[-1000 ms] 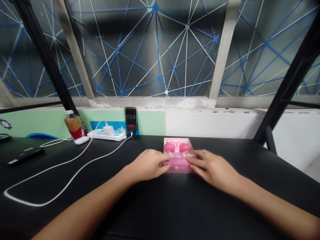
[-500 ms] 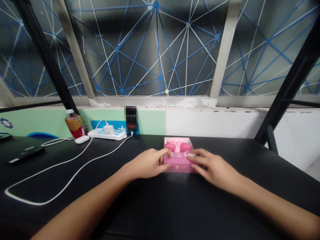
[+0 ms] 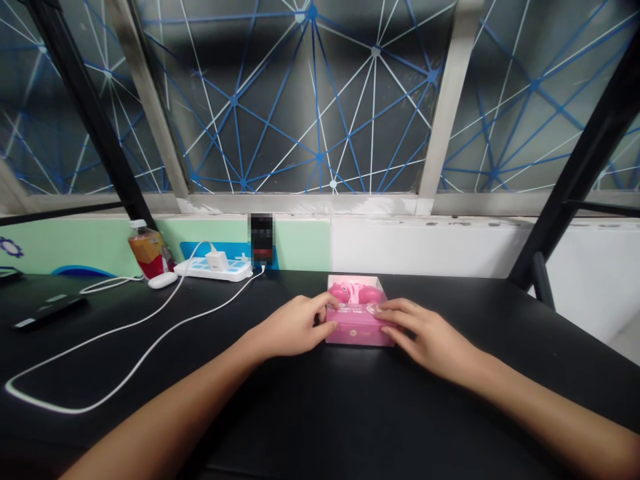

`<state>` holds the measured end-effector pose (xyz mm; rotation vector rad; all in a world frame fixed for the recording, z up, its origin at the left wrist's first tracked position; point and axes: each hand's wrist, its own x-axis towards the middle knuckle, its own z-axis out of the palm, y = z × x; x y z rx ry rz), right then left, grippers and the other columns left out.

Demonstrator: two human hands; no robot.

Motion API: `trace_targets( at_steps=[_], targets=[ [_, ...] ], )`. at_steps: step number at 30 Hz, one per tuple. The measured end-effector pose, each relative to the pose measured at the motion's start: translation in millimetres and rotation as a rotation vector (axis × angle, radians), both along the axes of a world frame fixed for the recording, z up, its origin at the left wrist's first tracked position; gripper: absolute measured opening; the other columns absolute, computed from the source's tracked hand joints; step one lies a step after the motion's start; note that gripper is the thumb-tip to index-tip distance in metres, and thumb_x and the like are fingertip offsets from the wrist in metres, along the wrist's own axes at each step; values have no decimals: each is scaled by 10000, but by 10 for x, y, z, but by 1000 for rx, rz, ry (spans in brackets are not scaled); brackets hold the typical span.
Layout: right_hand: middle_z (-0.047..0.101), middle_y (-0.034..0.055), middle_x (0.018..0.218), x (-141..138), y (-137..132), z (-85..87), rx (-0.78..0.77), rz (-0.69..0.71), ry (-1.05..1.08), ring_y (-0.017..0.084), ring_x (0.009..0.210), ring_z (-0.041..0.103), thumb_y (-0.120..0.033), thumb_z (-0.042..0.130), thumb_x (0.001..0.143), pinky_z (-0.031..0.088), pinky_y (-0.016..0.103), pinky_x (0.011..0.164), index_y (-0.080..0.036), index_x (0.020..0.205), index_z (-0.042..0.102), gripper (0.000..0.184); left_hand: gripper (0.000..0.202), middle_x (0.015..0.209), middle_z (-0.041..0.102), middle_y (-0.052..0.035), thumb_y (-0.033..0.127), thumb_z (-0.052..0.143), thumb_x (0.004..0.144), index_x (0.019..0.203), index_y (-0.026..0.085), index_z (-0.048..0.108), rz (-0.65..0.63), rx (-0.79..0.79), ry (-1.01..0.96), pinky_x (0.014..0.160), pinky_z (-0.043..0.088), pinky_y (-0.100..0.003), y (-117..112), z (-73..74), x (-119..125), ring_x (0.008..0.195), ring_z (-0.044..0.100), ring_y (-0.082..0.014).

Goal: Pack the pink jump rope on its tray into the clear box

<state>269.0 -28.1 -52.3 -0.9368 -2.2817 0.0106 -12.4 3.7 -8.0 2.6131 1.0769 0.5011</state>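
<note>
A pink box [image 3: 360, 333] with a see-through top lies on the black desk in front of me. Inside, toward its far end, are two rounded pink pieces [image 3: 370, 295] with pale pink strands between them; I cannot tell their kind. My left hand [image 3: 299, 327] holds the near left side, thumb at the front corner and fingers bent over the top edge. On the opposite side, my right hand [image 3: 425, 333] has its fingertips on the top and its thumb against the front right corner.
A drink bottle [image 3: 150, 248] stands at the back left beside a white power strip [image 3: 215, 268] with a plugged-in charger. A white cable [image 3: 125, 383] loops across the left of the desk [image 3: 320, 427]. A dark flat object [image 3: 53, 311] lies farther left. Black frame posts [image 3: 575, 153] rise at both sides.
My left fingers have shifted slightly, the thumb moving a little up along the box's front corner. The box and my right hand stay almost in place.
</note>
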Motion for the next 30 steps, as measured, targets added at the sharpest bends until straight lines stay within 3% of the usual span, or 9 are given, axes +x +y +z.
trace_targets(
  at_steps=[30],
  targets=[
    [580, 92, 1242, -66, -89, 83, -85, 15, -6, 236, 1104, 615, -141, 494, 908, 528, 449, 957, -258, 1239, 581, 362, 233, 719, 623, 27, 226, 496, 873, 1097, 211, 554, -18, -2, 34, 607, 382, -247, -58, 39, -18, 651, 582, -148]
  ],
)
